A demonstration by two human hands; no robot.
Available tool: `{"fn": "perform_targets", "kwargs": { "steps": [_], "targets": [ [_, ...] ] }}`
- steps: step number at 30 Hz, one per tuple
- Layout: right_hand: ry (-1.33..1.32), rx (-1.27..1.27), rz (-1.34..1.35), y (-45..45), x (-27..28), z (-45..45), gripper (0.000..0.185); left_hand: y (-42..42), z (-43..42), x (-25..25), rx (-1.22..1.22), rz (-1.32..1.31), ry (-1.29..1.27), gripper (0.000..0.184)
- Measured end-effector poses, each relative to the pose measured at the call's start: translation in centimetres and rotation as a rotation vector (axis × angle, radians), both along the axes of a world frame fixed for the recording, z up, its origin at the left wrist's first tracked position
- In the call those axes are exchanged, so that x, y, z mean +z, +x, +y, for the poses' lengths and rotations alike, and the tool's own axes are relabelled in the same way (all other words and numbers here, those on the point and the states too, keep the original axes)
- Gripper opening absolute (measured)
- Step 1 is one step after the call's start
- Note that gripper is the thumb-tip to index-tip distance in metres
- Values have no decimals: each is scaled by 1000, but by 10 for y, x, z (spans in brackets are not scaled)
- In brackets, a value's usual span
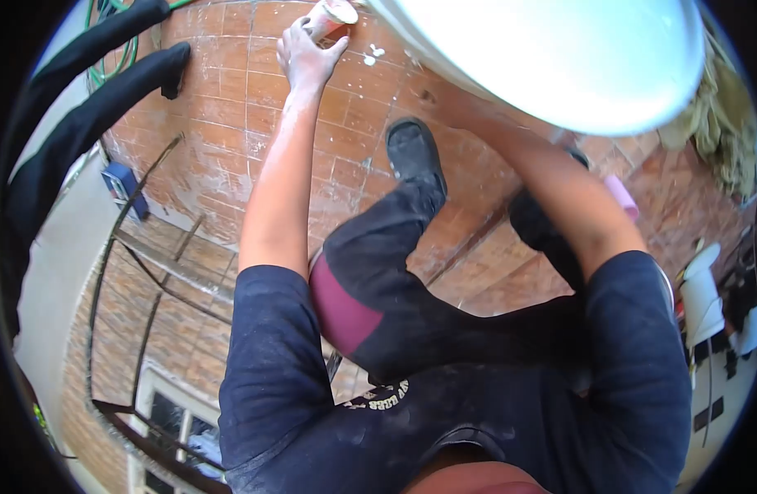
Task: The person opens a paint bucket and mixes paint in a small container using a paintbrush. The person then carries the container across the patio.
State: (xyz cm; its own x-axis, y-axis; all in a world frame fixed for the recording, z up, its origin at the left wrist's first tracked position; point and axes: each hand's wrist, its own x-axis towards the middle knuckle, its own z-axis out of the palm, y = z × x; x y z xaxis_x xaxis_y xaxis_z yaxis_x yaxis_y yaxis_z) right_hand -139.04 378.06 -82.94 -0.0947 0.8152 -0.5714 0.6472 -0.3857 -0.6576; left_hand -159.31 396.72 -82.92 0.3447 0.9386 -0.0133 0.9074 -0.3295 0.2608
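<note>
My left hand (306,56), dusted with white, is closed around a small reddish cup (319,23) with a white-coated rim, just above the tiled floor. A large white rounded vessel (551,58), perhaps a bucket or basin, fills the upper right and is overexposed. Beneath it stretches my right arm. My right hand (444,103) shows only in part at the vessel's lower left edge, its fingers blurred and partly hidden, so whether it grips the vessel is unclear. White drops (373,56) lie on the floor between the cup and the vessel.
Reddish floor tiles (222,90) carry white smears. A dark shoe (414,148) rests below my hands. Another person's dark-clad legs (107,78) stand at left, near a green hose (130,59). Bent metal bars (107,272) rise lower left. A pink cylinder (621,198) is at right.
</note>
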Motion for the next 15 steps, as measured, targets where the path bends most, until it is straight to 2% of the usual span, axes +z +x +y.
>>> {"fn": "perform_targets", "kwargs": {
  "steps": [1,2,4,5,6,7,8,10,11,12,14,15],
  "targets": [
    [56,-106,35,-17,0,27,30,2,11,0,-28,98,-9,85],
    [74,-88,19,-36,-15,49,30,6,21,1,-60,193,-24,93],
    [319,-389,-112,-64,-60,86,28,16,33,-2,-93,243,-6,93],
    [327,-368,-121,-68,-66,104,28,18,37,-7,-125,224,27,87],
    [328,-451,-250,-68,-70,124,28,18,41,-8,-156,206,61,81],
    [321,-531,-378,-70,-74,136,28,13,49,-24,-152,160,-47,82],
    [316,-505,-382,-71,-88,143,28,11,50,-30,-130,152,-59,82],
    [41,-656,-442,-66,-105,153,22,10,47,-40,-134,144,-54,75],
    [46,-637,-448,-65,-107,148,22,8,43,-46,-110,142,4,67],
    [57,-573,-441,-60,-106,141,21,8,41,-48,-94,132,9,67],
    [92,-459,-428,-50,-106,137,33,12,46,-57,-20,160,23,63],
    [91,-432,-442,-48,-109,138,31,9,45,-63,-7,97,122,63]
  ]
}}
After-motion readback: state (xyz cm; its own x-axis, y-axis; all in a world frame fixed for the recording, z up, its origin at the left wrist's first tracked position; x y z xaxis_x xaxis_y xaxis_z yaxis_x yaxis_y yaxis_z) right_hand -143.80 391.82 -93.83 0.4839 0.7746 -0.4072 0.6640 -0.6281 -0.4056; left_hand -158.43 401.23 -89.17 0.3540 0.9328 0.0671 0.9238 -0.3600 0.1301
